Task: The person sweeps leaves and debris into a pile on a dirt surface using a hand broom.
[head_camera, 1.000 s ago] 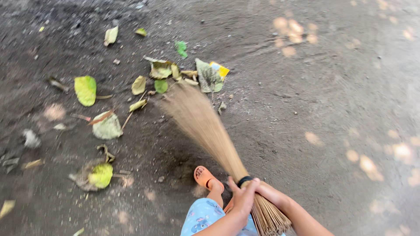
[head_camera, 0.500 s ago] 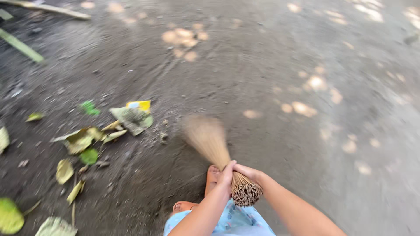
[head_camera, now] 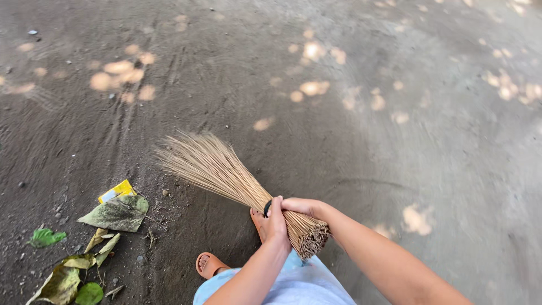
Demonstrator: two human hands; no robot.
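Broom (head_camera: 226, 172): I clamp both hands, left hand (head_camera: 276, 223) and right hand (head_camera: 302, 206), around its bound end; I'd sweep low toward the leaves (head_camera: 116, 214) left of it.

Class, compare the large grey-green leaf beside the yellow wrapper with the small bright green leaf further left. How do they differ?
The large grey-green leaf is dull, dried and broad; the small bright green leaf is vivid and fresh-looking. The large leaf touches the yellow wrapper; the small one lies alone on bare dirt. The large leaf lies nearer the stick broom. Both lie flat on the dark ground.
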